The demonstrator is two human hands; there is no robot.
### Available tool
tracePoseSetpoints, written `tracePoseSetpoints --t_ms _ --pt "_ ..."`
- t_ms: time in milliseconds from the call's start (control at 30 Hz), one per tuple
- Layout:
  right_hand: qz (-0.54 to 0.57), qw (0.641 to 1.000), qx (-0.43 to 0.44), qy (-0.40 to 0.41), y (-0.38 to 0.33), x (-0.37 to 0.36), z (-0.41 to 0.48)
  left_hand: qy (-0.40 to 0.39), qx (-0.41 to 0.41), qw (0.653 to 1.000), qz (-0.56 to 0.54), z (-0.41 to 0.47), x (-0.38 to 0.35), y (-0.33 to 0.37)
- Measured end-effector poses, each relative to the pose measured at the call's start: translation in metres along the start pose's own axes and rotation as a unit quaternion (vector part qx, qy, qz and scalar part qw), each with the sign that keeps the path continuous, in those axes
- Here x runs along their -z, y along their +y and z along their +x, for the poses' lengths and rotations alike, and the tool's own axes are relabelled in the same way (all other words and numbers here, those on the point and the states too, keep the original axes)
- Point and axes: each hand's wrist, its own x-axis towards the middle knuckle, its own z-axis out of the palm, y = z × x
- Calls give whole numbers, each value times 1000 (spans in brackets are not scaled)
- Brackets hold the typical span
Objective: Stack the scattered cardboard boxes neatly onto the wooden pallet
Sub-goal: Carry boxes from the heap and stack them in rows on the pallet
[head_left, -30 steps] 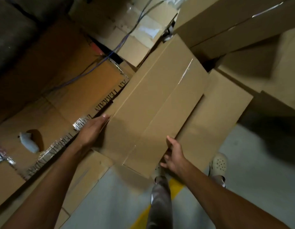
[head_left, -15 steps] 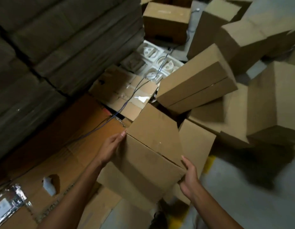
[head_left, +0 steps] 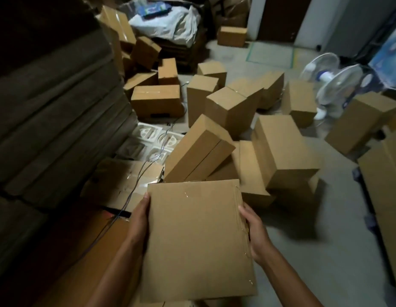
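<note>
Clasped between both grips and held up above the concrete floor (head_left: 325,251): one plain cardboard box (head_left: 197,240), broad brown face turned toward the camera. Left grip (head_left: 140,220) on the box's left edge, thumb laid straight along that edge, other fingers out of sight behind the cardboard. Right grip (head_left: 253,231) on the opposite edge, thumb over the face, fingers curled round the side.

Just beyond both grips, a long box (head_left: 197,151) leaning at a tilt against its neighbours. Ahead of the right grip, a squat box (head_left: 281,151) lying on top of another. Further ahead, many more scattered boxes (head_left: 228,107) on the floor, some upright, some tipped. Among them, ahead of the left grip, a taped box (head_left: 157,100) lying flat.

Between that taped box and the left grip: white foam inserts (head_left: 152,140), and nearer, a flattened cardboard sheet (head_left: 117,180) patched with clear tape, thin wires (head_left: 135,191) running across it. Left of the left grip, a tall stack of flat cardboard (head_left: 59,118), deep in shadow. Far ahead and to the right of the right grip, white fans (head_left: 341,83) standing on the floor.
</note>
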Motion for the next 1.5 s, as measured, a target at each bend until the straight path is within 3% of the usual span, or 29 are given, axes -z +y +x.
tracePoseSetpoints --t_ms 167,367,567,767,1033,1133,1367,1500 --pt "-47 998 31 5 -32 73 -75 -90 4 996 -12 -52 -54 -3" --pt "-16 991 69 116 -8 180 -211 -192 17 981 17 -172 -148 -16" --pt "52 963 99 244 44 274 -355 -356 52 933 17 -292 -230 -54" --pt "101 925 109 349 83 346 -463 -438 30 892 108 -392 -314 -79" --pt "158 883 122 424 98 437 -514 -521 39 835 172 -439 -432 -109" --pt "182 870 117 443 95 480 -518 -531 43 828 176 -442 -491 -122" --pt "187 828 118 515 75 600 -525 -606 61 772 182 -478 -636 -142" --pt "181 806 125 549 61 660 -534 -589 116 774 199 -489 -722 -144"
